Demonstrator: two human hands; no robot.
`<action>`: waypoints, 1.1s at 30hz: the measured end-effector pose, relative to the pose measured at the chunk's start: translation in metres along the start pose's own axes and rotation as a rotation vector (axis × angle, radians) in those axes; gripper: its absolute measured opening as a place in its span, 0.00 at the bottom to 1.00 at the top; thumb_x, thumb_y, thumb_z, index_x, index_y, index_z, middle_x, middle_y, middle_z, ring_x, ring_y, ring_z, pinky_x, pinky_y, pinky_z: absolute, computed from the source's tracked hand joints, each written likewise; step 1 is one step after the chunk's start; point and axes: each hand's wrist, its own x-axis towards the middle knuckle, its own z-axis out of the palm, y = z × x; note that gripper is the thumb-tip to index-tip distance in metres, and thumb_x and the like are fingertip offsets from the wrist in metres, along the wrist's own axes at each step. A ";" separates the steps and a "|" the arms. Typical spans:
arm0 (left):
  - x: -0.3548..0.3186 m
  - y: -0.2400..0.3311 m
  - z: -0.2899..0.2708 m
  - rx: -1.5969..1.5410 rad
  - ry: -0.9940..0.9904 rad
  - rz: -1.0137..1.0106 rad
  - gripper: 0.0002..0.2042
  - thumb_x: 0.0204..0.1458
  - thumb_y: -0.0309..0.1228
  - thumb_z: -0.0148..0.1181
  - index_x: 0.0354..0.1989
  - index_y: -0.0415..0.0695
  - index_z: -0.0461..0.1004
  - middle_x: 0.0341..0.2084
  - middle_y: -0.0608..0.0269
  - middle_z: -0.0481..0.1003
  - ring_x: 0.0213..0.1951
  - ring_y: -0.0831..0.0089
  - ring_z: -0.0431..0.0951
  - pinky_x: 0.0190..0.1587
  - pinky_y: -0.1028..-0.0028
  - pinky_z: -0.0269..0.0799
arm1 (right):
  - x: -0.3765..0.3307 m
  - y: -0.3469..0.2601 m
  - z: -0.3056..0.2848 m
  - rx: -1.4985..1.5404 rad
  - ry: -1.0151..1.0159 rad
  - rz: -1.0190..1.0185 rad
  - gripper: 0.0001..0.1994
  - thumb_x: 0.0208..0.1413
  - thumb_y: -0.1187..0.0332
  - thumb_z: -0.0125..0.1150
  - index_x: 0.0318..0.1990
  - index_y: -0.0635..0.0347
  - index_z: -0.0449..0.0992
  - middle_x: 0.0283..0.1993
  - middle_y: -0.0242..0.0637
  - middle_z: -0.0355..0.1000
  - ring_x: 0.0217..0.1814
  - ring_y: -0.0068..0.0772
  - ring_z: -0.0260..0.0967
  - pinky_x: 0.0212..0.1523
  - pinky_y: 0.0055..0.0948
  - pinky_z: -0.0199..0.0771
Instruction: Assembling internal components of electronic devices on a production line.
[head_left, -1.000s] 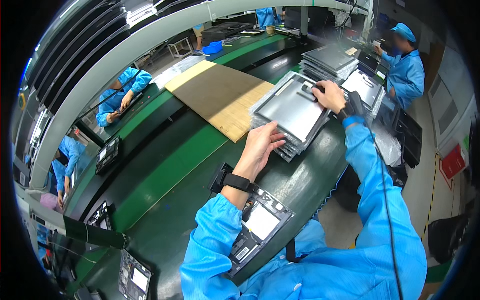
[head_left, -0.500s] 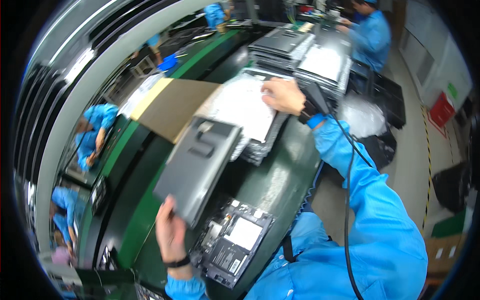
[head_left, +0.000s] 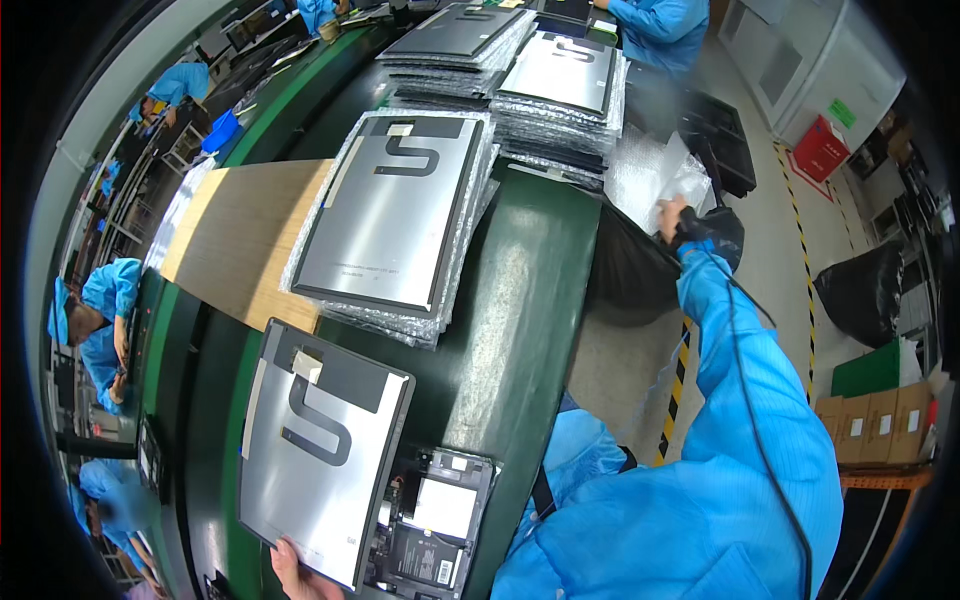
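My left hand [head_left: 300,572] grips the lower edge of a flat display panel [head_left: 330,490], its silver back up, with a black curved strip and a small tab. The panel is tilted and partly covers an opened tablet body [head_left: 435,540] with a battery and circuit parts. My right hand [head_left: 672,217] is stretched out beyond the bench, its fingers closed on clear plastic wrap [head_left: 640,165] at the mouth of a black bag [head_left: 635,270]. Ahead of the left hand lies a stack of panels in bubble wrap, its top panel [head_left: 385,225] bare.
Two more stacks of wrapped panels [head_left: 455,45] [head_left: 560,75] stand farther along the green bench [head_left: 520,300]. A wooden board [head_left: 240,230] lies at the left. A black cable runs along my right arm. Co-workers in blue sit across the line and at the far end.
My right hand has left the white sheet on the near stack and moved right to the bag; the stack's top panel now shows bare. The left-hand panel has come lower and nearer.
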 end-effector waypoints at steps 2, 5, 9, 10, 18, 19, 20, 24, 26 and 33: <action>-0.009 0.003 0.000 0.040 -0.004 0.002 0.12 0.59 0.29 0.67 0.48 0.37 0.79 0.46 0.59 0.79 0.51 0.67 0.76 0.61 0.64 0.68 | 0.011 -0.077 -0.005 0.068 -0.170 -0.081 0.17 0.47 0.72 0.61 0.46 0.50 0.86 0.40 0.53 0.74 0.44 0.58 0.73 0.44 0.51 0.75; -0.014 0.003 0.004 0.027 -0.029 0.001 0.15 0.60 0.30 0.66 0.52 0.35 0.77 0.51 0.55 0.78 0.54 0.64 0.75 0.64 0.62 0.66 | 0.017 -0.122 -0.012 -0.012 -0.220 -0.282 0.15 0.57 0.65 0.61 0.50 0.49 0.85 0.59 0.55 0.73 0.63 0.60 0.67 0.61 0.47 0.71; -0.018 -0.002 -0.009 0.053 -0.051 -0.028 0.21 0.60 0.30 0.65 0.59 0.32 0.73 0.57 0.51 0.75 0.59 0.60 0.74 0.67 0.60 0.64 | 0.052 -0.099 -0.002 0.271 -0.799 -0.051 0.20 0.59 0.50 0.57 0.49 0.46 0.87 0.64 0.49 0.74 0.67 0.67 0.64 0.71 0.56 0.61; -0.023 -0.003 -0.020 0.066 -0.050 -0.015 0.23 0.60 0.30 0.64 0.61 0.31 0.71 0.59 0.50 0.74 0.60 0.59 0.73 0.68 0.60 0.63 | 0.048 -0.125 -0.036 0.216 -0.715 -0.075 0.19 0.58 0.51 0.57 0.47 0.49 0.87 0.59 0.48 0.78 0.65 0.61 0.68 0.72 0.58 0.59; -0.103 -0.004 -0.048 0.090 0.029 -0.005 0.17 0.61 0.31 0.60 0.53 0.31 0.72 0.45 0.55 0.79 0.47 0.72 0.78 0.52 0.74 0.70 | -0.055 -0.283 -0.305 1.329 -0.512 0.307 0.20 0.74 0.57 0.49 0.59 0.63 0.75 0.45 0.41 0.80 0.45 0.31 0.82 0.39 0.23 0.78; -0.099 -0.019 -0.036 0.132 0.106 0.014 0.18 0.59 0.32 0.59 0.53 0.30 0.74 0.43 0.54 0.80 0.42 0.74 0.78 0.47 0.76 0.71 | -0.086 -0.321 -0.348 1.574 -0.865 0.344 0.29 0.72 0.49 0.50 0.67 0.64 0.67 0.52 0.45 0.78 0.45 0.37 0.82 0.38 0.28 0.82; -0.108 -0.027 -0.051 0.127 0.098 -0.039 0.17 0.58 0.30 0.61 0.51 0.31 0.76 0.40 0.56 0.81 0.39 0.74 0.79 0.44 0.75 0.72 | -0.109 -0.342 -0.369 1.683 -1.285 0.283 0.36 0.70 0.44 0.51 0.72 0.65 0.60 0.59 0.50 0.75 0.47 0.43 0.82 0.39 0.32 0.84; -0.130 -0.056 -0.082 0.048 -0.122 -0.243 0.13 0.60 0.27 0.65 0.50 0.32 0.78 0.42 0.59 0.82 0.42 0.76 0.79 0.49 0.73 0.73 | -0.168 -0.400 -0.397 1.636 -1.943 0.198 0.21 0.75 0.61 0.49 0.65 0.68 0.65 0.53 0.49 0.77 0.41 0.41 0.83 0.30 0.28 0.82; -0.149 -0.063 -0.074 0.183 0.023 -0.179 0.14 0.61 0.24 0.63 0.54 0.34 0.73 0.44 0.59 0.80 0.44 0.75 0.79 0.52 0.71 0.74 | -0.179 -0.404 -0.392 1.573 -1.976 0.148 0.18 0.75 0.62 0.49 0.62 0.68 0.67 0.49 0.47 0.79 0.39 0.39 0.84 0.28 0.26 0.80; -0.130 -0.098 -0.077 0.067 0.219 -0.124 0.27 0.61 0.21 0.62 0.66 0.35 0.58 0.54 0.53 0.77 0.54 0.68 0.79 0.59 0.70 0.73 | -0.189 -0.418 -0.377 1.339 -1.998 0.161 0.16 0.75 0.59 0.50 0.53 0.66 0.74 0.44 0.43 0.81 0.35 0.35 0.83 0.28 0.24 0.79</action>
